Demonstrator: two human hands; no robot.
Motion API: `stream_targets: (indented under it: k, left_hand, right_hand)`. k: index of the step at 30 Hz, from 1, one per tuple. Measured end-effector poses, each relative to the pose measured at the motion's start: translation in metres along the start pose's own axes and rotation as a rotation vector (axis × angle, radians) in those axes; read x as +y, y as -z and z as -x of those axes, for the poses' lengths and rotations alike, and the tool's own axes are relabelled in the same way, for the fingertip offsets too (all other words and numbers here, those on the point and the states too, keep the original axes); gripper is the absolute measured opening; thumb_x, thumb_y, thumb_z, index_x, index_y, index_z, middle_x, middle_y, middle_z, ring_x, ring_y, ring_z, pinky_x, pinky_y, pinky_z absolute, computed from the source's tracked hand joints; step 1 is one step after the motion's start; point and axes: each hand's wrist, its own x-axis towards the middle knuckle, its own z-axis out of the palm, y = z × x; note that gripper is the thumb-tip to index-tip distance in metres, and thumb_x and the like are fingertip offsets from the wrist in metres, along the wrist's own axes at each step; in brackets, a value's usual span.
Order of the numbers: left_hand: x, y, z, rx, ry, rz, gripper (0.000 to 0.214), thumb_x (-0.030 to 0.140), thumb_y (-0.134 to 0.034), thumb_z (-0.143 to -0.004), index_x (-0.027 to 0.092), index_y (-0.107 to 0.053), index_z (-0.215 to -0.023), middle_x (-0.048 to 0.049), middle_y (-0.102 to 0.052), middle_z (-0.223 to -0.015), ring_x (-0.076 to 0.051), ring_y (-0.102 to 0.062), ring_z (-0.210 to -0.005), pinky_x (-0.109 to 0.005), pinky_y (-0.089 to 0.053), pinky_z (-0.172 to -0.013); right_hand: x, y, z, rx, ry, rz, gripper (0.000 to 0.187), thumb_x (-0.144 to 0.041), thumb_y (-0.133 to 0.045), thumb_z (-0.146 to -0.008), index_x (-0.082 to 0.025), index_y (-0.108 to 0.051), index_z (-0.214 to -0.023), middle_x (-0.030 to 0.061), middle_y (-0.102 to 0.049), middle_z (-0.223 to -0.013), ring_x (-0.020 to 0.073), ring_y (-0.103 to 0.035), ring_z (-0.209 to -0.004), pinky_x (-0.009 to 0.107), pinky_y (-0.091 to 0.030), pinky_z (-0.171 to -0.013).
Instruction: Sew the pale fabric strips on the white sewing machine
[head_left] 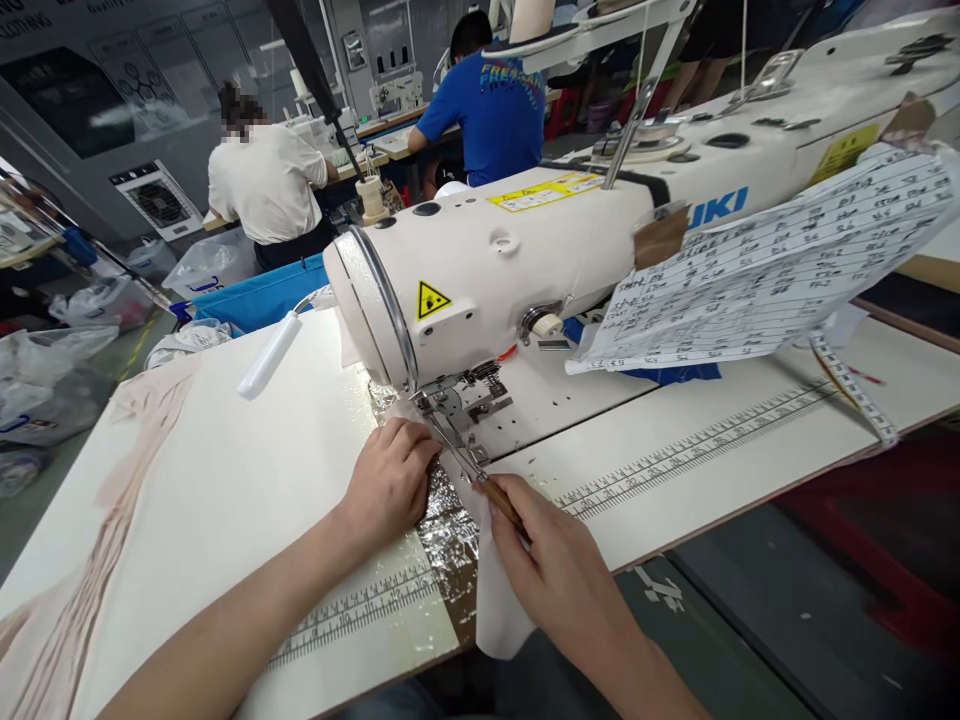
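My left hand [388, 478] is closed with its fingers curled down on pale, thin fabric beside the needle area of a white sewing machine [465, 270]. In my right hand [559, 560] is a wooden-handled awl [501, 500], its metal shaft reaching up-left to the presser foot. The pale fabric [501, 600] hangs below the awl, over the table's front edge. Shiny clear tape [454, 555] covers a brown strip of the table under my hands. The shaft's tip and the fabric under my left fingers are hard to make out.
Handwritten paper sheets [750, 280] lean against the machine at right, near a tape measure [855, 390]. Blush-coloured fabric [124, 490] lies along the table's left. A white handheld device [268, 355] rests behind it. Two people sit at other machines beyond; filled plastic bags [52, 390] stand left.
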Motion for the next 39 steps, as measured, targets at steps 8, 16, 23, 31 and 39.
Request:
stream_targets:
  k: [8,16,23,31,39]
  left_hand:
    - [-0.001,-0.002,0.0,-0.065,0.052,-0.115,0.03,0.004,-0.039,-0.085,0.009,-0.051,-0.112,-0.0143,-0.055,-0.106,-0.027,-0.05,-0.094,-0.044,-0.054,-0.074]
    - [-0.005,-0.003,-0.003,-0.164,0.127,-0.173,0.033,0.008,-0.043,-0.082,0.006,-0.054,-0.113,-0.0161,-0.054,-0.112,-0.029,-0.049,-0.1,-0.045,-0.053,-0.078]
    - [-0.007,-0.004,-0.002,-0.17,0.157,-0.18,0.033,0.01,-0.042,-0.084,0.008,-0.054,-0.114,-0.0157,-0.053,-0.113,-0.028,-0.048,-0.102,-0.044,-0.052,-0.081]
    - [-0.01,-0.01,-0.01,-0.117,0.157,-0.129,0.016,0.014,-0.051,-0.088,0.01,-0.059,-0.1,-0.0127,-0.056,-0.1,-0.026,-0.052,-0.09,-0.041,-0.053,-0.077]
    - [-0.021,-0.009,-0.018,-0.069,0.331,-0.072,0.016,0.016,-0.049,-0.094,0.016,-0.062,-0.084,-0.0062,-0.06,-0.087,-0.02,-0.056,-0.079,-0.03,-0.05,-0.064]
  right_hand:
    - [0.0,-0.003,-0.007,-0.004,-0.008,-0.011,0.02,-0.019,-0.033,-0.095,-0.017,-0.052,-0.097,0.0048,-0.061,-0.075,0.0191,-0.06,-0.059,0.026,-0.043,-0.046]
    - [0.003,-0.003,-0.007,0.017,0.022,0.001,0.021,-0.021,-0.033,-0.096,-0.017,-0.054,-0.097,0.0085,-0.065,-0.083,0.0214,-0.065,-0.071,0.026,-0.047,-0.051]
    - [-0.003,-0.007,-0.005,0.057,0.091,-0.063,0.019,-0.018,-0.037,-0.096,-0.018,-0.052,-0.107,0.0057,-0.066,-0.088,0.0196,-0.065,-0.074,0.026,-0.05,-0.059]
    - [-0.04,-0.014,0.003,0.064,0.3,-0.276,0.028,-0.009,-0.036,-0.094,-0.02,-0.048,-0.117,0.0038,-0.061,-0.093,0.0161,-0.061,-0.082,0.025,-0.047,-0.071]
    - [-0.039,-0.003,0.032,0.033,0.243,-0.241,0.027,-0.006,-0.03,-0.087,-0.022,-0.048,-0.099,0.002,-0.057,-0.083,0.0172,-0.058,-0.073,0.027,-0.045,-0.064]
